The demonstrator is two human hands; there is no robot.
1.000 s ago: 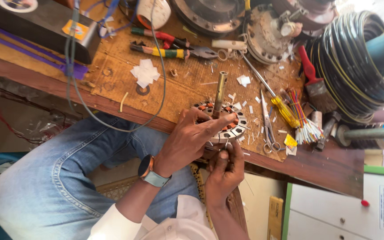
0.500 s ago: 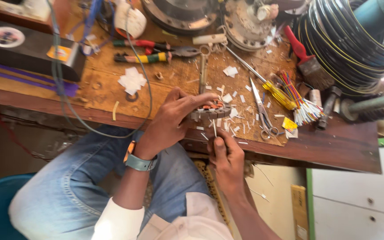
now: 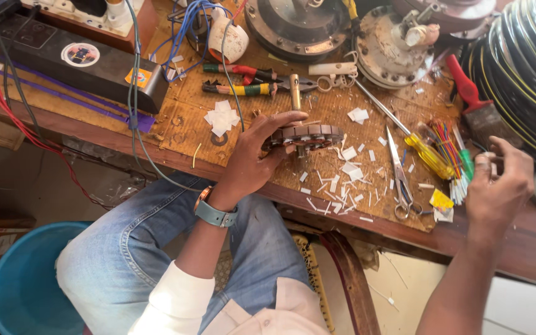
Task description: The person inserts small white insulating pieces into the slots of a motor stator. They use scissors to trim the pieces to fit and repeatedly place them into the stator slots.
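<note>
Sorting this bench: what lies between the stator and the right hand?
Head view: scissors, a yellow-handled screwdriver and white paper scraps lie between stator and right hand.

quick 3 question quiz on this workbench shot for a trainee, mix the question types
1. True or false: the left hand holds the round motor stator.
2. Which lies nearest the right hand? A) scissors B) bundle of coloured sticks C) pliers
3. Fill in: the white scraps lie on the ____.

Key: 1 true; 2 B; 3 workbench.
</note>
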